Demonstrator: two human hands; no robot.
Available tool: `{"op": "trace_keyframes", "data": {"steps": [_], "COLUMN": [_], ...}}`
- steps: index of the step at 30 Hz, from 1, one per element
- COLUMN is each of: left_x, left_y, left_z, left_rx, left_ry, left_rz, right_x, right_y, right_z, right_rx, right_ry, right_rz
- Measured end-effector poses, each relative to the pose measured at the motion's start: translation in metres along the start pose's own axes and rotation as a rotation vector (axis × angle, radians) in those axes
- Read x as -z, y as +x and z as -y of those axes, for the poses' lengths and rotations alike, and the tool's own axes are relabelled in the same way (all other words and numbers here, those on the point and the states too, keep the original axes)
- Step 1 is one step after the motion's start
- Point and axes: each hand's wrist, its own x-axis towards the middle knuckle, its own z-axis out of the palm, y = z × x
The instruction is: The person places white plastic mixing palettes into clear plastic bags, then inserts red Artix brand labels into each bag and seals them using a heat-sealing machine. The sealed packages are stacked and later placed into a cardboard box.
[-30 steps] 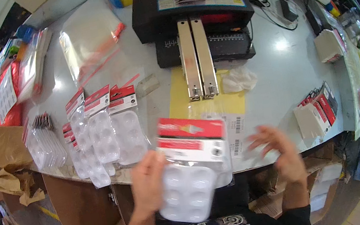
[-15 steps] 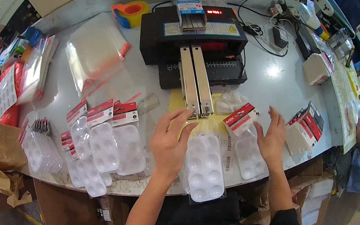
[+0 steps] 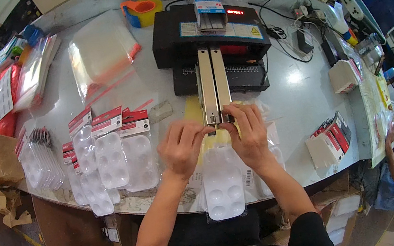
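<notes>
- The white palette (image 3: 226, 199) lies in its clear bag at the table's front edge, wells up, just below the machine's two metal arms (image 3: 207, 82), its near end jutting toward the worker's shirt.
- Right at the front tips of those arms, I see both hands meeting. The left hand (image 3: 179, 148) has thumb and fingers drawn together beside the left tip; what they pinch, if anything, I cannot tell.
- The right hand (image 3: 249, 132) curls its fingers at the right arm's tip, thumb tucked beneath. Whether it grasps metal or packaging, I cannot tell from here.
- To do this well, I'd say, work both thumbs evenly so the bag's top sits square, with no fold, and have the fingertips out from under the arms before any pressing.
- The palette would probably do best lined up with the arms, so its weight doesn't drag the bag askew.
- Another bagged palette (image 3: 276, 156) sits partly hidden beside the right forearm; it looks worth leaving elbow room there.
- Farther out: the black machine (image 3: 168, 44) behind, carded palettes (image 3: 111, 161) to the left, a stack of cards (image 3: 325, 148) to the right.
</notes>
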Motion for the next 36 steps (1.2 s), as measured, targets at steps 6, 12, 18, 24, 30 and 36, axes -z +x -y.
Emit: {"op": "trace_keyframes", "data": {"steps": [6,12,18,24,30,36], "left_x": [0.009,0.015,0.048,0.057,0.063,0.062], "left_y": [-0.009,-0.022,-0.050,-0.070,-0.105,-0.119], "left_z": [-0.013,-0.022,-0.038,-0.022,0.000,0.008], "left_rx": [-0.120,-0.091,-0.054,0.092,0.120,0.141], "left_ry": [0.157,0.153,-0.117,-0.147,-0.175,-0.219], "left_rz": [0.129,0.204,0.290,0.165,0.243,0.248], "right_x": [0.012,0.012,0.051,0.019,-0.045,-0.056], "right_y": [-0.013,-0.043,-0.044,0.089,0.195,0.208], "right_z": [0.004,0.011,0.032,-0.047,-0.099,-0.104], "right_rx": [-0.235,-0.289,-0.145,-0.278,-0.346,-0.556], "right_ry": [0.087,0.179,0.303,0.180,-0.309,-0.427], "right_rz": [-0.093,-0.001,0.173,-0.146,0.149,0.252]}}
